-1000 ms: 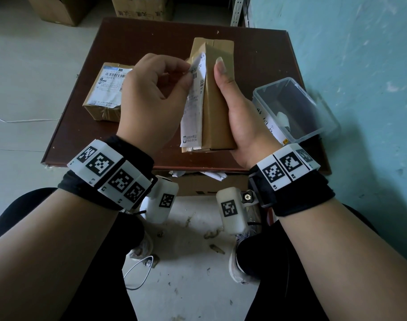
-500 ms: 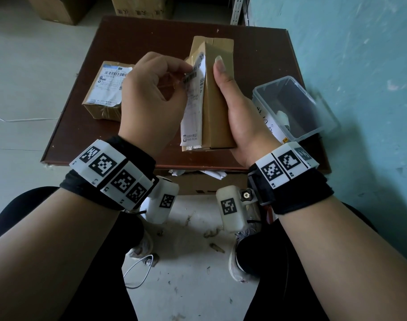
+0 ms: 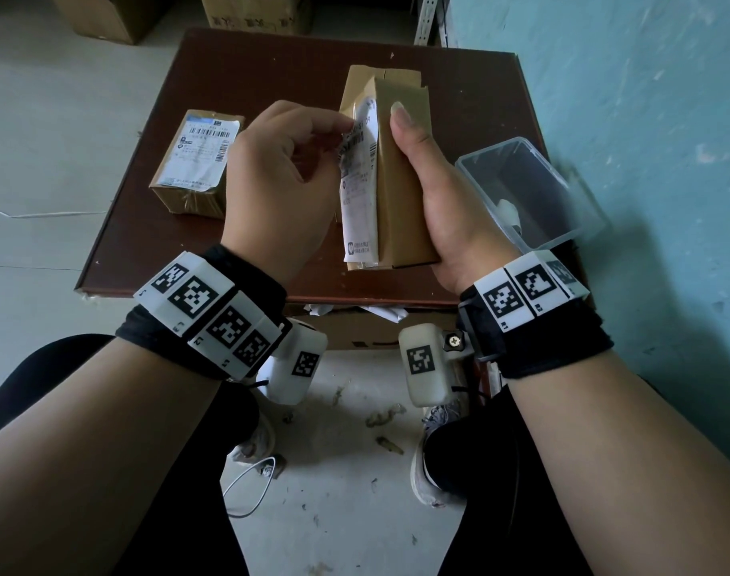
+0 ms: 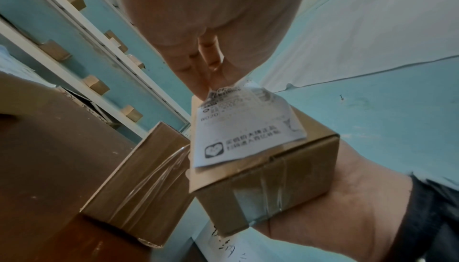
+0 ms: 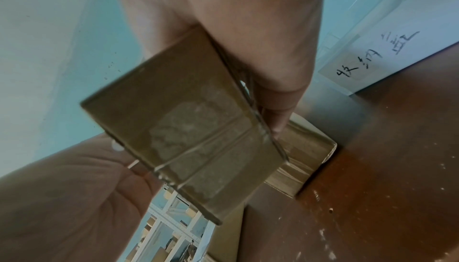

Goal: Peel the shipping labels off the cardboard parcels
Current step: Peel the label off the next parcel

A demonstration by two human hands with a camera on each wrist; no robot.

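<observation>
Here, seen from the head, the right hand (image 3: 438, 201) is clasping the cardboard parcel (image 3: 400, 193) above the desk (image 3: 147, 226), long axis running near to far. The left hand (image 3: 280, 180) is pinching the shipping label (image 3: 357, 189) at its far end, left of the parcel. From the left wrist, the fingertips (image 4: 211, 77) are lifting that label (image 4: 238, 128) off the top face, its near part seemingly stuck; from the right wrist, fingers are wrapping the parcel (image 5: 188, 134).

Dim, soft daylight throughout; wide-angle bending at the edges, wrist views blurred up close.
</observation>
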